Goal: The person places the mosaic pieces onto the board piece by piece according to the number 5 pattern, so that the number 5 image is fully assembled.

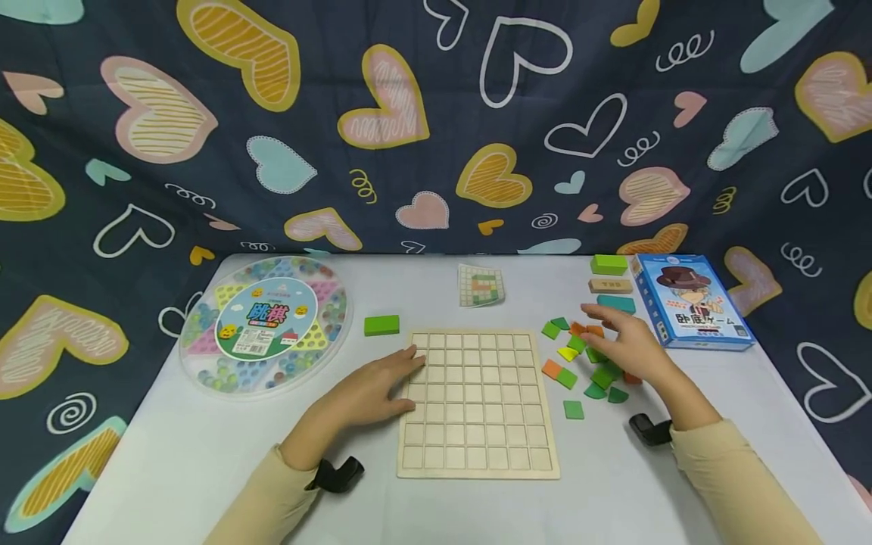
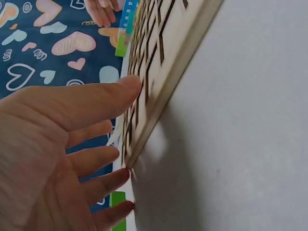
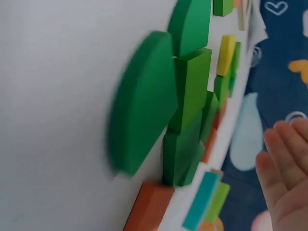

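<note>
A pale wooden board (image 1: 479,405) with a square grid lies flat in the middle of the table. At its left edge is my left hand (image 1: 371,390), fingers spread and straight; in the left wrist view its thumb (image 2: 108,98) is against or just beside the board's rim. My right hand (image 1: 630,344) is over a loose pile of small coloured pieces to the right of the board, holding nothing. Among them are a green quarter-round piece (image 3: 144,103), a green square (image 1: 574,409), an orange piece (image 1: 550,368) and a yellow piece (image 1: 567,353).
A round marble-game box (image 1: 266,325) stands at the left, a green block (image 1: 381,325) beside it. Behind the board lies a card with a grid pattern (image 1: 481,285). A blue game box (image 1: 691,303) and stacked-looking blocks, including a wooden one (image 1: 610,286), sit at the back right.
</note>
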